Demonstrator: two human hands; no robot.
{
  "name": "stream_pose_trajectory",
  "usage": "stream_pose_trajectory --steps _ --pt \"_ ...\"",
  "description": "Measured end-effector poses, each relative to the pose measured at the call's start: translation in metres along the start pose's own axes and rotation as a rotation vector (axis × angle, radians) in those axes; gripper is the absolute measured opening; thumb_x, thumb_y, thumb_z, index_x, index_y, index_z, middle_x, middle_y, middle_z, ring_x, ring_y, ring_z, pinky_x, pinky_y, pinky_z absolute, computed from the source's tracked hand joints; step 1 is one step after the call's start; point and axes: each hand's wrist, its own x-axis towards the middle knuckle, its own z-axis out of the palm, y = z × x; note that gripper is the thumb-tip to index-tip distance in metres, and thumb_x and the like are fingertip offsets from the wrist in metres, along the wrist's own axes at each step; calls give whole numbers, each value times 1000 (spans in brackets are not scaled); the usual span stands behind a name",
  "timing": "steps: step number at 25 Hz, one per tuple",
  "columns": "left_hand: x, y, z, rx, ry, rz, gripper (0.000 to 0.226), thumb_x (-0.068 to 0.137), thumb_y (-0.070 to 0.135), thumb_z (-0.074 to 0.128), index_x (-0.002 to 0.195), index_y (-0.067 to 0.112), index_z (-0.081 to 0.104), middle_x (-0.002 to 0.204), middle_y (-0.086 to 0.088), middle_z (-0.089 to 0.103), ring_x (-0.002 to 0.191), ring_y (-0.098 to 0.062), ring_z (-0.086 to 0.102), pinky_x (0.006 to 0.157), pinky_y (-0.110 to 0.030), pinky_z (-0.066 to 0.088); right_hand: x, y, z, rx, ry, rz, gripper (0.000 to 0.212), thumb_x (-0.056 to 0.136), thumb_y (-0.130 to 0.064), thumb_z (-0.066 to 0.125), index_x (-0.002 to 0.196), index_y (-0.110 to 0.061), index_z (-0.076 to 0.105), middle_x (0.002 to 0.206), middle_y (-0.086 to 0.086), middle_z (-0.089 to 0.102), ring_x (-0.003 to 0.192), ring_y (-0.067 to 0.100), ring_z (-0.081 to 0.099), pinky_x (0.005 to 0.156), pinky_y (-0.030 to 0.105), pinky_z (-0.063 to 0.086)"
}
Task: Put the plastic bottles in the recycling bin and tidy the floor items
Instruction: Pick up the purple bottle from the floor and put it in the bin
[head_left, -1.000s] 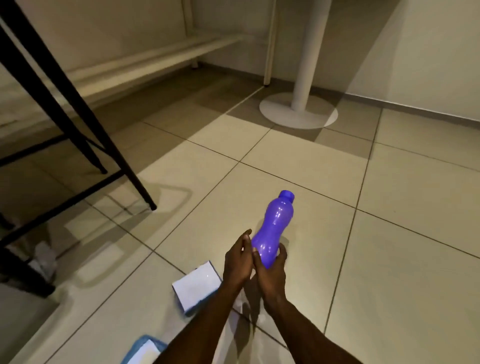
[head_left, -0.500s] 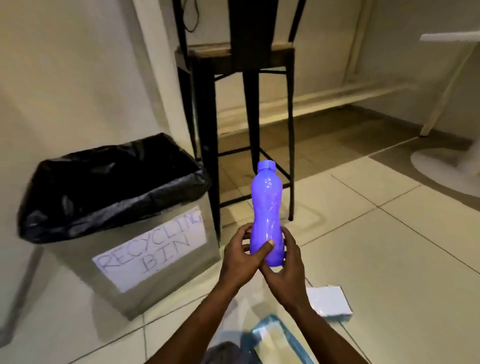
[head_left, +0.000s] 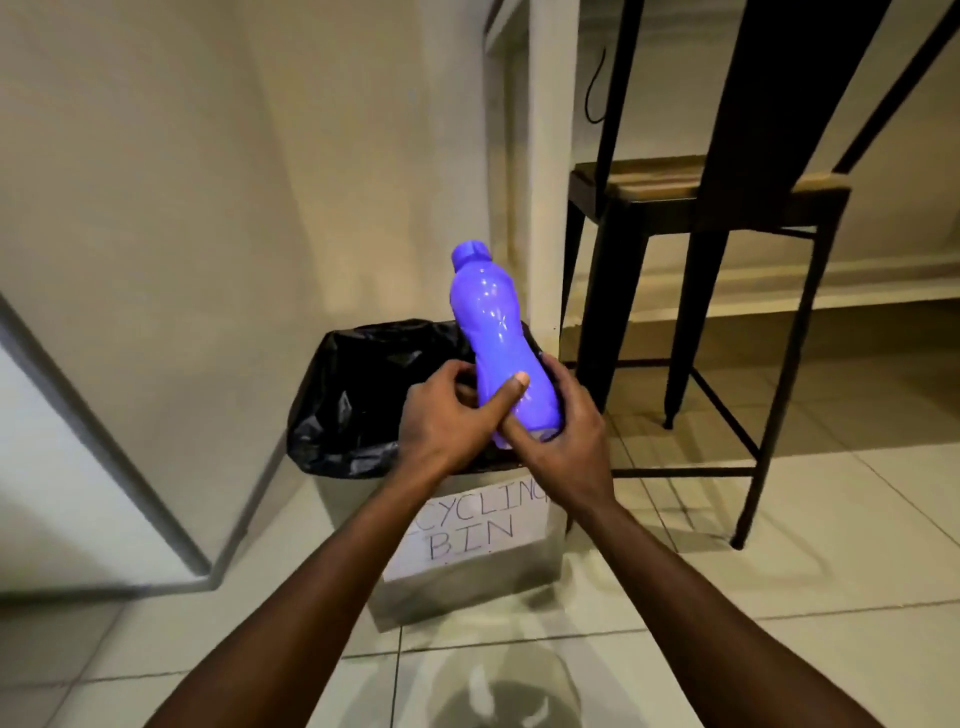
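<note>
A purple plastic bottle (head_left: 493, 332) with its cap on stands nearly upright, tilted slightly left, in both my hands. My left hand (head_left: 441, 421) wraps its lower part from the left, thumb across the front. My right hand (head_left: 566, 441) cups its base from the right. The bottle is held above the recycling bin (head_left: 478, 571), a grey box with a black bag liner (head_left: 358, 405) and a paper label reading "RECYCLING BIN". My arms hide part of the label and the bin's near rim.
A tall black metal stool (head_left: 727, 218) with a wooden seat stands right of the bin, its legs on the tiled floor (head_left: 831, 597). A pale wall (head_left: 182, 208) and a white door frame lie to the left and behind.
My view has swung left and closer to the bin. The bottle, held in both hands throughout, has gone from low over the floor to above the bin's open bag. The floor papers left view.
</note>
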Motion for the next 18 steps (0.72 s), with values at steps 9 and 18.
stream_pose_trajectory --steps 9,18 --pt "98 -66 33 154 -323 -383 68 83 75 52 75 13 79 73 -3 78 82 -18 71 82 -35 56 98 46 40 -392 -278 152 71 75 -66 76 130 -22 65 101 -7 67 91 15 67 68 19 56" --pt "104 -122 41 7 -671 -526 66 98 61 40 141 14 53 152 -11 46 139 -26 41 98 -28 31 99 75 88 -637 -643 139 47 98 -56 54 127 -23 70 113 5 75 99 23 68 84 41 59"
